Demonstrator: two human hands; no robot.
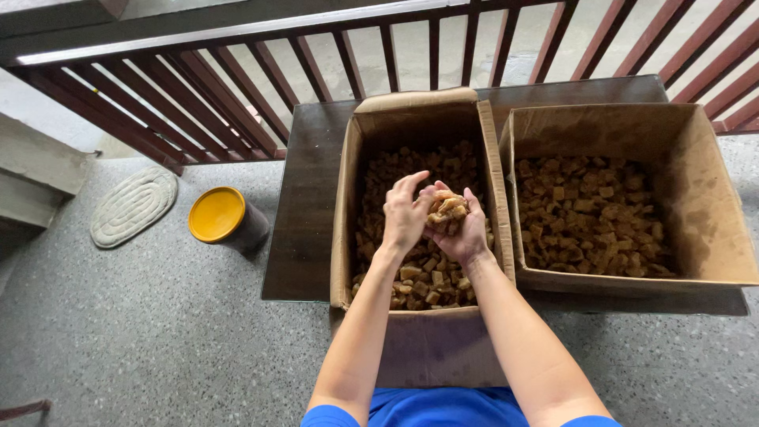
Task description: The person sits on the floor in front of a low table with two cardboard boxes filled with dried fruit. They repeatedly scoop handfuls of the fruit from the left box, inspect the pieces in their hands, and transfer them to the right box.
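While both hands meet over the near cardboard box point(341, 237), the right hand point(462, 233) cups a clump of brown chunks point(447, 207) w/ fingers curled under and around it; the left hand point(405, 215) presses against the clump from the other side, fingers point(413, 183) bent over its top. Clump sits above the box's middle, clear of the loose brown pieces point(423, 277) filling the box below. Box flaps stand up on both sides, its right wall touching a second cardboard box point(696, 182), also part-filled w/ same kind of brown pieces point(589, 213). Both boxes rest on a dark counter point(304, 205). Behind: reddish-brown railing point(237, 87). On the speckled floor point(158, 340) to the left, a dark tub w/ yellow lid point(216, 213), and an oval mat point(133, 205) farther left. Blue clothing point(443, 407) at bottom edge.
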